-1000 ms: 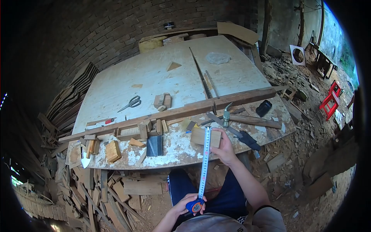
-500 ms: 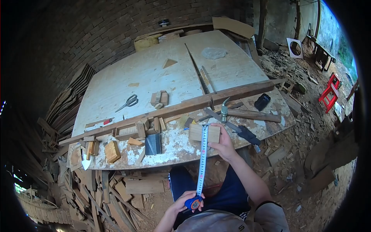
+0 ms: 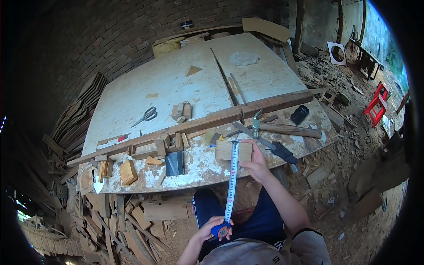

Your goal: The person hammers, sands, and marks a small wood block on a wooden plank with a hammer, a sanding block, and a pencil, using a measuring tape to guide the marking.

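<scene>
A blue and orange tape measure (image 3: 222, 230) is gripped in my left hand (image 3: 209, 229) above my lap. Its pale blade (image 3: 231, 190) runs up, pulled out, across a small rectangular wood block (image 3: 224, 150). My right hand (image 3: 255, 161) holds the block at its right side, thumb in front, near the table's front edge. The blade's far end lies at the block's upper edge; the hook is too small to make out.
On the worn table (image 3: 168, 97) lie a hammer (image 3: 256, 126), scissors (image 3: 147, 115), a dark glove (image 3: 284, 153), a black case (image 3: 300, 114), a long beam (image 3: 203, 125) and several wood blocks. Wood scraps (image 3: 165, 212) cover the floor. A red stand (image 3: 376, 106) is at the right.
The tape measure and my left hand have shifted very slightly upward. My right hand stays on the block.
</scene>
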Action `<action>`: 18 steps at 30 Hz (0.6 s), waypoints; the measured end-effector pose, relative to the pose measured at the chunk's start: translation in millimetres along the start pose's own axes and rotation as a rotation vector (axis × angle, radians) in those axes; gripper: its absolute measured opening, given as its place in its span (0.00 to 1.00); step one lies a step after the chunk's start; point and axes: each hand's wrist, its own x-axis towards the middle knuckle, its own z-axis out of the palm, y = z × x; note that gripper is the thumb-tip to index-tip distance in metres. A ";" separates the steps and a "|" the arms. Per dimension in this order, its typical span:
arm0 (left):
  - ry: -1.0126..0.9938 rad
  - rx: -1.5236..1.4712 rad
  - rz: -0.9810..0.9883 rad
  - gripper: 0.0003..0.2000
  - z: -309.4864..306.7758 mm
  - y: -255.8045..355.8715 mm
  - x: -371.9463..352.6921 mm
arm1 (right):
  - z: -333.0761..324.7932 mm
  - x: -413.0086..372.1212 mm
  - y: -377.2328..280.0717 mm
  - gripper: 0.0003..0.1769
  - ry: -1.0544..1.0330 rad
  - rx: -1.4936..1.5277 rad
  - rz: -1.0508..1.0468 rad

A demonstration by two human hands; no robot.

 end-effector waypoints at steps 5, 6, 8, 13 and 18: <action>-0.034 -0.045 -0.002 0.27 0.2 -3.4 2.0 | 0.8 -1.6 -0.8 0.47 0.016 0.022 0.008; -0.039 -0.045 -0.004 0.27 0.9 -3.2 2.2 | -0.3 -2.4 -0.4 0.47 0.017 0.023 0.008; -0.046 -0.047 0.005 0.27 3.1 -3.2 3.4 | -2.5 -1.6 0.9 0.47 0.005 0.021 0.011; -0.071 -0.091 -0.005 0.29 -2.5 -7.0 5.2 | -3.8 -0.5 2.0 0.48 0.003 -0.008 0.008; -0.079 -0.120 -0.012 0.31 -5.4 -10.4 7.5 | -6.8 -0.1 4.6 0.49 0.005 -0.009 0.012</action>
